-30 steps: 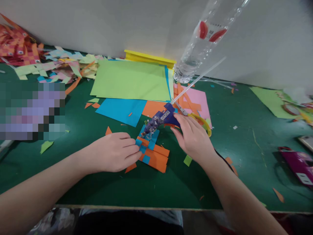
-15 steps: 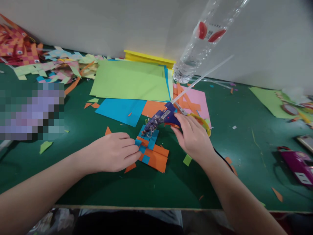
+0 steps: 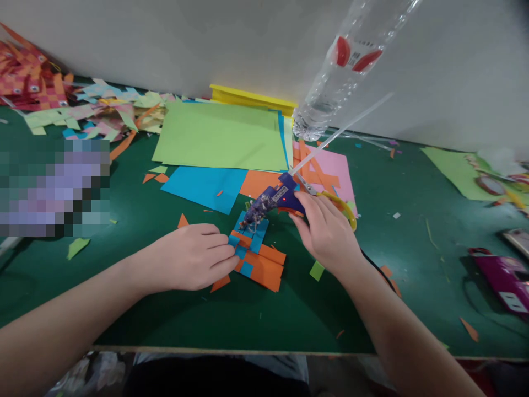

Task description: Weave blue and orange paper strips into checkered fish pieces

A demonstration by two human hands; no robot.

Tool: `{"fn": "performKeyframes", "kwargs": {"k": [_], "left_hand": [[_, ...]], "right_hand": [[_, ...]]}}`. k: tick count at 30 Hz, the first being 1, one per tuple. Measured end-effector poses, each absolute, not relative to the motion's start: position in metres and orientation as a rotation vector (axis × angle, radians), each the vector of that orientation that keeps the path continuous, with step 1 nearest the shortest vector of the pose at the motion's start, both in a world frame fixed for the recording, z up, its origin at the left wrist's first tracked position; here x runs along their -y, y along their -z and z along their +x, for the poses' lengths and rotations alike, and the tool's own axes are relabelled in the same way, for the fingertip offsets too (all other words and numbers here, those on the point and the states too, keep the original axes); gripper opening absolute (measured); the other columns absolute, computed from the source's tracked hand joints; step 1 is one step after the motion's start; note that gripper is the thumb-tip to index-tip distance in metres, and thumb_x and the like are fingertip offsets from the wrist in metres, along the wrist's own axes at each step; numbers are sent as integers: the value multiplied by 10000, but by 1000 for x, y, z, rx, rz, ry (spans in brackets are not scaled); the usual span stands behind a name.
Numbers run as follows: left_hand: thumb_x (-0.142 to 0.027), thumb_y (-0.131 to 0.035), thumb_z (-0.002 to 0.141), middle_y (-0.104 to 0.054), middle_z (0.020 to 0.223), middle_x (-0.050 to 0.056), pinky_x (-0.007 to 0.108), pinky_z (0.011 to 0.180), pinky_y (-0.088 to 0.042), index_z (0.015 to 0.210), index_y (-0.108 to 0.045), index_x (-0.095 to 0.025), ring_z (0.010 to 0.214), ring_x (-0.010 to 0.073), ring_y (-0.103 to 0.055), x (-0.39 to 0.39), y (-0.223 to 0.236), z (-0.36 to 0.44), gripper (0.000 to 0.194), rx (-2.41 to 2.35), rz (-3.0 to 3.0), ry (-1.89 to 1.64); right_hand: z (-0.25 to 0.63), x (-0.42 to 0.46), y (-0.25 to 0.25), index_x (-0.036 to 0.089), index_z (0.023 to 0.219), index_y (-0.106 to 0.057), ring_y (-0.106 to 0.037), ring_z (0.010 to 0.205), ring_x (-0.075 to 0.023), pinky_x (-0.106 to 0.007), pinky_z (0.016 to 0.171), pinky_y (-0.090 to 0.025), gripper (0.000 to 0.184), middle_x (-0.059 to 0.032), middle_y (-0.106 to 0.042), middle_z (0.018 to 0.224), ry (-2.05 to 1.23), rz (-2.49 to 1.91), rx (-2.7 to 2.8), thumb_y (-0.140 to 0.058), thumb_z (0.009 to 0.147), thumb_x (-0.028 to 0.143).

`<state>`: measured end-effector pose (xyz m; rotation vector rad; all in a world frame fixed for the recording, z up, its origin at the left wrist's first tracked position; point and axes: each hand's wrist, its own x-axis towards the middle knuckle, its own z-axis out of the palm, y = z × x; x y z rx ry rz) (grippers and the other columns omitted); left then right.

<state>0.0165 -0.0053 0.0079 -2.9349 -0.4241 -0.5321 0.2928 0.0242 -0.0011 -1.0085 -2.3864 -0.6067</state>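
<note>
My right hand (image 3: pixel 324 229) is wrapped round the handle of a blue glue gun (image 3: pixel 285 194), with a long clear glue stick (image 3: pixel 343 132) jutting from its back. Its clogged nozzle points down at a woven paper piece (image 3: pixel 260 269) of orange and blue strips on the table. At the left edge of that piece, my left hand (image 3: pixel 202 256) pinches the paper with bent fingers; the fingertips are partly hidden. Scissors with yellow handles (image 3: pixel 345 209) lie just behind my right hand.
A stack of green sheets (image 3: pixel 223 135) lies behind the work, with a blue sheet (image 3: pixel 206 184) before it. A plastic bottle (image 3: pixel 326 88) stands against the wall. Cut paper strips (image 3: pixel 111 113) heap at the back left; a purple device (image 3: pixel 502 278) sits at the right.
The glue stick's far end has shifted slightly to the right and up. A small red light now shows on the glue gun. Both hands have stayed almost still.
</note>
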Motion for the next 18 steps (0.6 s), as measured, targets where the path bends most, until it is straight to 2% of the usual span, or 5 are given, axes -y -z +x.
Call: {"fn": "performKeyframes", "kwargs": {"k": [8, 18], "left_hand": [[-59, -484, 900, -695, 804, 48, 299, 722, -489, 888, -662, -172, 705, 148, -604, 5, -6, 15, 211, 447, -2927, 443], [-59, -457, 921, -698, 791, 48, 306, 717, -488, 890, -668, -148, 679, 146, -602, 5, -8, 17, 231, 403, -2892, 497]], "right_hand": [[294, -25, 1, 38, 1228, -482, -660, 915, -277, -401, 773, -554, 360, -193, -694, 1025, 607, -1019, 2378, -548, 898, 167], [294, -25, 2, 40, 1241, -485, -652, 959, -281, -402, 796, -543, 382, -193, -692, 1040, 593, -1025, 2365, -556, 892, 177]]}}
